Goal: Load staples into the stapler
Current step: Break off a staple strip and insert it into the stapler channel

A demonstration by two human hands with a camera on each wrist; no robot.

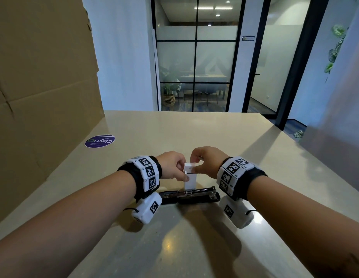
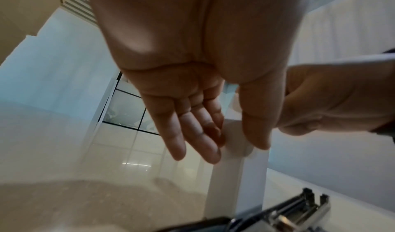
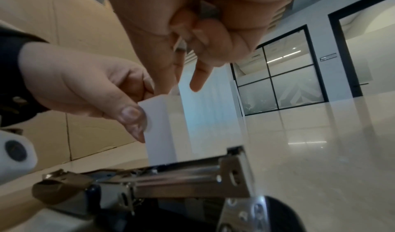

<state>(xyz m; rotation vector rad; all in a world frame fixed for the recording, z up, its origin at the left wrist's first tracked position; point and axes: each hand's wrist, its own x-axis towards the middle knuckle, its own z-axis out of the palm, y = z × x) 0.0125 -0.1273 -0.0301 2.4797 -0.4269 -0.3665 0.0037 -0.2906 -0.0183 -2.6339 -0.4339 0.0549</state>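
Note:
A small white staple box [image 1: 190,180] stands upright on the table [image 1: 174,247], just behind the stapler. The black stapler [image 1: 190,195] lies opened flat between my wrists, its metal magazine [image 3: 181,181] facing up. My left hand [image 1: 172,167] pinches the box's left side between thumb and fingers; the left wrist view shows them [image 2: 237,149] on the box [image 2: 241,176]. My right hand [image 1: 204,161] curls over the box's top end, thumb and forefinger pinching the raised flap. In the right wrist view the box [image 3: 162,134] rises behind the magazine. What is inside the box is hidden.
A large cardboard sheet [image 1: 44,87] leans along the table's left side, with a round purple sticker [image 1: 100,141] on the tabletop beside it. The table's far edge [image 1: 174,111] runs before a glass partition. A grey panel [image 1: 335,127] stands at the right.

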